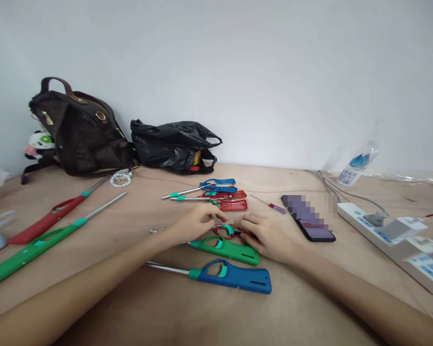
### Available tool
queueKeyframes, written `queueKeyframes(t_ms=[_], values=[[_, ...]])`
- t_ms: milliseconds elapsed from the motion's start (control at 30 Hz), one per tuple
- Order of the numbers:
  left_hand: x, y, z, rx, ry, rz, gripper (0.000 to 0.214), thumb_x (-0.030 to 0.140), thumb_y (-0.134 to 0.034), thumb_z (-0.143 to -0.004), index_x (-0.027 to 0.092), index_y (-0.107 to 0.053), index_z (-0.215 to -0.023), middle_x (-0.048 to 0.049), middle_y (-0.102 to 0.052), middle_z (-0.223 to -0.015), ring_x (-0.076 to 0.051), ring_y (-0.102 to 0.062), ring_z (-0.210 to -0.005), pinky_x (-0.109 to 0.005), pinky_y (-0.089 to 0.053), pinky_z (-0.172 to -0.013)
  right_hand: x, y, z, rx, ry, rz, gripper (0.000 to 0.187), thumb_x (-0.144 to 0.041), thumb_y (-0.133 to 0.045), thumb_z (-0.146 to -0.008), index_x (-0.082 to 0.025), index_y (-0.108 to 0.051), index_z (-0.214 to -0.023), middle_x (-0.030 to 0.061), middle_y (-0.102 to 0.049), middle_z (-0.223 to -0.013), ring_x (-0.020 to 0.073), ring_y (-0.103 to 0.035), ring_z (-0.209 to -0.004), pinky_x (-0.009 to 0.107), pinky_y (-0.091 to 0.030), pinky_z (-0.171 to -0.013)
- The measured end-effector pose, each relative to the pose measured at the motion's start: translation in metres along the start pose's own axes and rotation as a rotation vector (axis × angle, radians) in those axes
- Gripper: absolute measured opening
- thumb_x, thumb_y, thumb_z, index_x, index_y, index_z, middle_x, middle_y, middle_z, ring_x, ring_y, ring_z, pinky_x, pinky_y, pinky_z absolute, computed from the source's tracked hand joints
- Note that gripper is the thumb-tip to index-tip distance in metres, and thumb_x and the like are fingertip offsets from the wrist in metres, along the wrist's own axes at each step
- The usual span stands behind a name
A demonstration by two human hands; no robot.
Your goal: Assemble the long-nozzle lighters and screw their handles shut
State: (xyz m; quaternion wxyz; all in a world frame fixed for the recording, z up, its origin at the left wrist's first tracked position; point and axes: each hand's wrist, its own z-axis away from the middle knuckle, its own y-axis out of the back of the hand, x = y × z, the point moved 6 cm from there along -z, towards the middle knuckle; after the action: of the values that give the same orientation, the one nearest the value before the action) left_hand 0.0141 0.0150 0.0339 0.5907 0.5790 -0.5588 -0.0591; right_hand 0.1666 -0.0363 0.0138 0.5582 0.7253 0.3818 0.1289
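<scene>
A red gas lighter (226, 231) with a green trigger lies between my hands, partly hidden by both. My left hand (197, 223) hovers over its front part, fingers bent and thumb apart, with nothing visible in the grasp. At the handle end, the curled fingers of my right hand (265, 235) close on the red lighter. Nearer to me lie a green gas lighter (234, 251), close below the right fingers, and a blue gas lighter (238, 277) with a metal tube. Beyond my hands are opened lighters, with blue handle shells (220, 186) and red handle shells (234, 205).
Long red (48, 218) and green (32, 250) lighters lie left. Behind stand a dark backpack (82, 134) and black plastic bag (166, 146). A screwdriver (276, 208), phone (308, 221), power strip (393, 250) with plugs and cables, and bottle (359, 163) are right.
</scene>
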Motion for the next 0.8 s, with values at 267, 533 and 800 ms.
queueKeyframes(t_ms=[267,533,800], values=[[-0.003,0.009,0.014,0.054,0.063,-0.108,0.018,0.012,-0.050,-0.086,0.016,-0.067,-0.086,-0.0037,-0.068,-0.089,-0.019,-0.062,-0.085,-0.028,-0.046,-0.077,-0.004,0.001,-0.003,-0.026,-0.018,0.000,0.018,-0.016,-0.049,-0.090,-0.018,-0.062,-0.101,0.0068,-0.063,-0.092,0.0206,-0.059,-0.089,0.032,-0.047,-0.075],[-0.005,0.002,0.018,-0.066,-0.058,-0.265,0.013,0.014,-0.052,-0.088,0.016,-0.062,-0.081,-0.0030,-0.063,-0.084,-0.017,-0.058,-0.081,-0.025,-0.041,-0.071,-0.001,0.001,-0.005,-0.038,-0.074,-0.061,0.014,-0.011,-0.050,-0.087,-0.018,-0.060,-0.093,0.0052,-0.064,-0.092,0.0191,-0.058,-0.086,0.030,-0.045,-0.072],[-0.007,-0.004,0.020,-0.117,-0.171,-0.486,0.019,0.021,-0.049,-0.093,0.016,-0.057,-0.076,-0.0028,-0.057,-0.081,-0.017,-0.053,-0.075,-0.026,-0.035,-0.063,0.028,0.014,-0.020,0.015,-0.178,0.009,0.019,-0.013,-0.047,-0.089,-0.020,-0.060,-0.100,0.0056,-0.066,-0.091,0.0177,-0.059,-0.076,0.029,-0.045,-0.066]])
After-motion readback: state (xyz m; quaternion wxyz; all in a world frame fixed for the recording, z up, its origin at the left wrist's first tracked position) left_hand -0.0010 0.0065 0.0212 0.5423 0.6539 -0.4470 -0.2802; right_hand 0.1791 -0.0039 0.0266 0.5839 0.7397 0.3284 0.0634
